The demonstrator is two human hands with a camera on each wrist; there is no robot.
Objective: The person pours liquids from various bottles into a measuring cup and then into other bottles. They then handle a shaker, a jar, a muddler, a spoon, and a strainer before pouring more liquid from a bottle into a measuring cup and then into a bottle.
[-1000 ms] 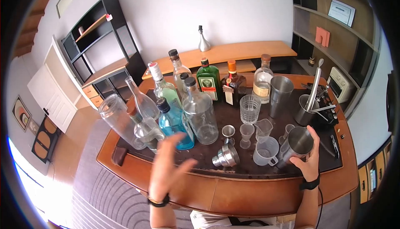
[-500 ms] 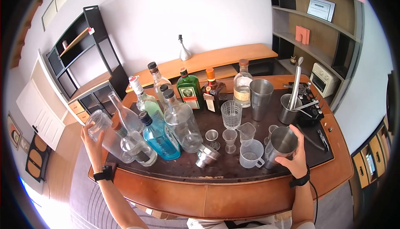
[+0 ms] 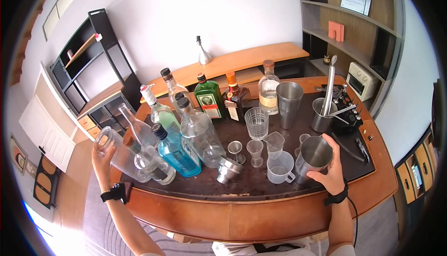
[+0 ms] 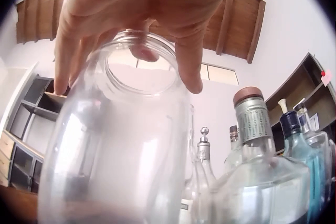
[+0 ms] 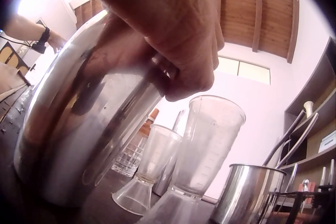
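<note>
The left hand [image 3: 102, 165] is at the far left, its fingers and thumb around the mouth of a tall clear glass jar [image 4: 115, 150] that stands on the dark mat. Around the upper side of a metal shaker tin [image 3: 314, 156] curls the right hand [image 3: 331, 174]; the tin stands at the mat's right front. In the right wrist view the right hand [image 5: 168, 29] covers part of the tin [image 5: 79, 113]. A clear plastic measuring cup [image 3: 280, 167] stands just left of the tin. Beside the jar is a clear bottle with a brown cap [image 4: 260, 171].
A blue bottle [image 3: 179, 156], a large clear bottle [image 3: 205, 135] and several others fill the left and back. Small jiggers [image 3: 255, 153], a tilted metal strainer top [image 3: 228, 170], a cut glass [image 3: 257, 123] and another tin [image 3: 289, 104] stand mid-mat. A tin with bar tools [image 3: 321, 118] is behind right.
The left hand has moved left from above the mat's front and taken hold of the jar's mouth. The right hand stays on the shaker tin. The head view has turned to the right.
</note>
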